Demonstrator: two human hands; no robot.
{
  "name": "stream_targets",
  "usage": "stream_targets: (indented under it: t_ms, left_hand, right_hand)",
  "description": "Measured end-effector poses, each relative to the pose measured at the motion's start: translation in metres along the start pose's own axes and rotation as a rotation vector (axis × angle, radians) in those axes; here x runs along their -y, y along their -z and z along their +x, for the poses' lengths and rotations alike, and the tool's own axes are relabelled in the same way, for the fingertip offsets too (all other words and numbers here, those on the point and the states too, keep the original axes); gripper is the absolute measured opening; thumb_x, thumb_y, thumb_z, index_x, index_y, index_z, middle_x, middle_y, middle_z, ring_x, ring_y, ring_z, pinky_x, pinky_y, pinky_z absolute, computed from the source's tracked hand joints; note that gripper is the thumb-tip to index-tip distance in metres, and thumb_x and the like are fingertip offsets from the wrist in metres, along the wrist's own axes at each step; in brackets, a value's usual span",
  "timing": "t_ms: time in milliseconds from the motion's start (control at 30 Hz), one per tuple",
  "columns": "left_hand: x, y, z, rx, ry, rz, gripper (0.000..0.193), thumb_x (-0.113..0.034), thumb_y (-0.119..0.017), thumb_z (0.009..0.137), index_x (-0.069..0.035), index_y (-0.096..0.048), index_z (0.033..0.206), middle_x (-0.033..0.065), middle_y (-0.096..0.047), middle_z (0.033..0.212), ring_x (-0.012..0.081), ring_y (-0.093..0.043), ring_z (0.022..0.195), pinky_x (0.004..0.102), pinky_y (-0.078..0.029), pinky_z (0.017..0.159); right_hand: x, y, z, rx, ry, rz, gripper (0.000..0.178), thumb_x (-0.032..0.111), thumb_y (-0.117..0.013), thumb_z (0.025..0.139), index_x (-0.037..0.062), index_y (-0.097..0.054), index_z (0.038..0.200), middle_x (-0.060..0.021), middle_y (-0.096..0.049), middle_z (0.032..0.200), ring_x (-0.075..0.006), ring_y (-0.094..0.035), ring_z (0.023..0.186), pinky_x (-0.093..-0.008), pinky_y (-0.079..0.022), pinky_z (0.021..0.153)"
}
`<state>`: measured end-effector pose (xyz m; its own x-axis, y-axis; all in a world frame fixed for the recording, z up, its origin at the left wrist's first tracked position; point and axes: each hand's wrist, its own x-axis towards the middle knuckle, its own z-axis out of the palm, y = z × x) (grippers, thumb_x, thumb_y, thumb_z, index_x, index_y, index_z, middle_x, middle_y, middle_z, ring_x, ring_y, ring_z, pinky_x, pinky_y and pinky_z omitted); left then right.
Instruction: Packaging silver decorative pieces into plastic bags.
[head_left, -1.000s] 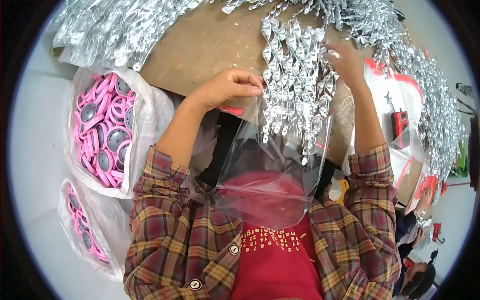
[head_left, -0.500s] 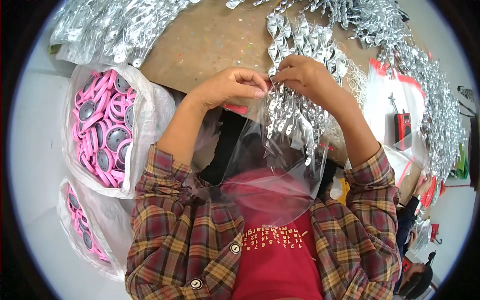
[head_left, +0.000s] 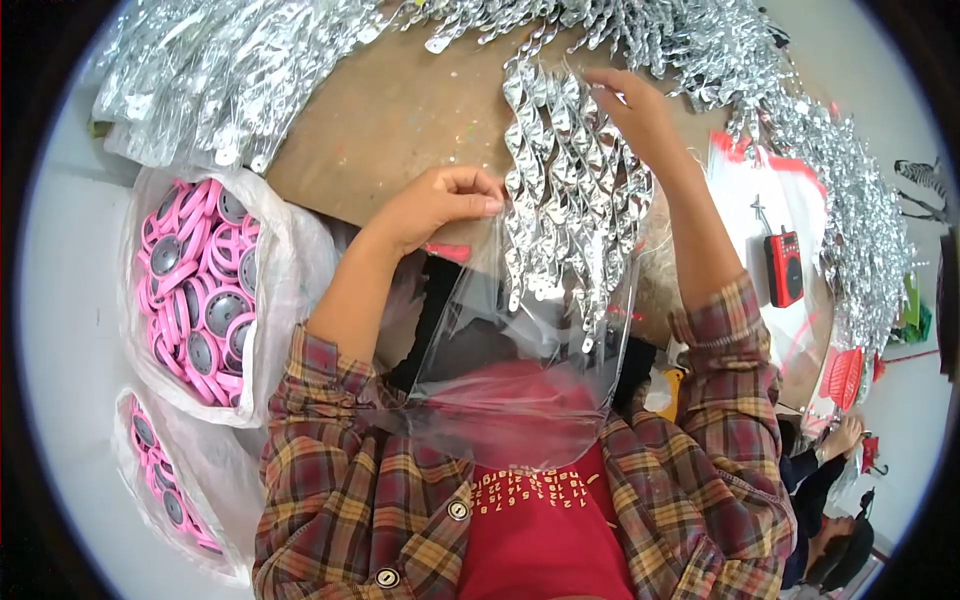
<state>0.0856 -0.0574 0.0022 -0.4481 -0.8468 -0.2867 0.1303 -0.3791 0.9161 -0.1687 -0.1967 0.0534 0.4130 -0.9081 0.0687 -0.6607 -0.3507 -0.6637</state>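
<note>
A bundle of silver twisted foil strips (head_left: 560,170) runs from the brown tabletop toward my lap, its near ends inside a clear plastic bag (head_left: 520,385). My left hand (head_left: 440,208) is closed, with thumb and fingers pinching the bag's edge at the left of its mouth. Beside the far end of the bundle, my right hand (head_left: 635,110) has its fingertips pinched at the strips' thin strings. The bag hangs over the table's near edge, against my red shirt.
More silver strips are heaped at the far left (head_left: 240,70) and far right (head_left: 700,50). An open white sack (head_left: 285,270) holds pink-and-grey wheels; a second sack (head_left: 215,460) is nearer. A red radio (head_left: 785,268) rests on clear bags with red edges. Another person (head_left: 835,550) is at lower right.
My right hand has moved away from the bag's mouth to the far end of the strips. The strips now lie straighter, spread out. My left hand has shifted slightly left and nearer.
</note>
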Motion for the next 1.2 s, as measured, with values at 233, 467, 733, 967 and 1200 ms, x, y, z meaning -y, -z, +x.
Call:
stream_targets:
  t_ms: [233, 467, 733, 967, 1200]
  left_hand:
    - [-0.013, -0.006, -0.007, -0.049, 0.005, -0.011, 0.012, -0.012, -0.069, 0.083, -0.004, -0.065, 0.09, 0.0106, -0.057, 0.125, 0.0116, -0.056, 0.097, 0.0249, -0.044, 0.086]
    - [-0.011, -0.023, -0.009, -0.119, -0.042, 0.146, 0.014, -0.016, -0.071, 0.079, -0.003, -0.065, 0.082, -0.0057, -0.055, 0.069, 0.0011, -0.042, 0.059, 0.0188, -0.031, 0.05]
    - [-0.007, -0.019, -0.014, -0.16, -0.01, 0.065, 0.013, -0.015, -0.07, 0.081, -0.004, -0.065, 0.085, 0.0002, -0.056, 0.099, 0.0059, -0.049, 0.081, 0.0223, -0.037, 0.072]
    - [-0.007, -0.019, -0.012, -0.081, -0.021, 0.092, 0.013, -0.017, -0.068, 0.083, -0.005, -0.066, 0.087, 0.0052, -0.056, 0.126, 0.0113, -0.054, 0.098, 0.0257, -0.04, 0.089]
    - [-0.01, -0.018, -0.017, -0.066, -0.006, 0.082, 0.012, -0.014, -0.068, 0.083, -0.003, -0.066, 0.089, 0.0083, -0.054, 0.129, 0.0144, -0.054, 0.105, 0.0284, -0.04, 0.093]
  right_hand:
    - [-0.019, -0.014, 0.055, 0.046, -0.057, -0.349, 0.057, 0.058, -0.057, 0.084, 0.0166, -0.061, 0.123, -0.0144, -0.066, 0.111, -0.0237, -0.065, 0.097, -0.0351, -0.049, 0.083]
    - [-0.027, -0.014, 0.038, -0.014, 0.098, -0.416, 0.054, 0.05, -0.062, 0.084, 0.0125, -0.061, 0.123, -0.0154, -0.068, 0.105, -0.0292, -0.066, 0.092, -0.0377, -0.049, 0.083]
    - [0.021, -0.003, -0.024, -0.04, 0.461, -0.377, 0.031, 0.016, -0.067, 0.079, 0.0157, -0.067, 0.11, -0.0065, -0.063, 0.118, -0.0259, -0.055, 0.111, -0.0395, -0.04, 0.096]
    - [0.052, -0.021, -0.092, 0.335, 0.645, -0.223, 0.023, 0.007, -0.07, 0.074, 0.0139, -0.069, 0.095, -0.0037, -0.061, 0.117, -0.029, -0.05, 0.117, -0.0429, -0.04, 0.097]
    - [0.045, -0.025, -0.09, 0.231, 0.6, -0.194, 0.026, 0.01, -0.07, 0.075, 0.016, -0.067, 0.099, 0.0008, -0.064, 0.111, -0.0277, -0.051, 0.115, -0.0411, -0.039, 0.096]
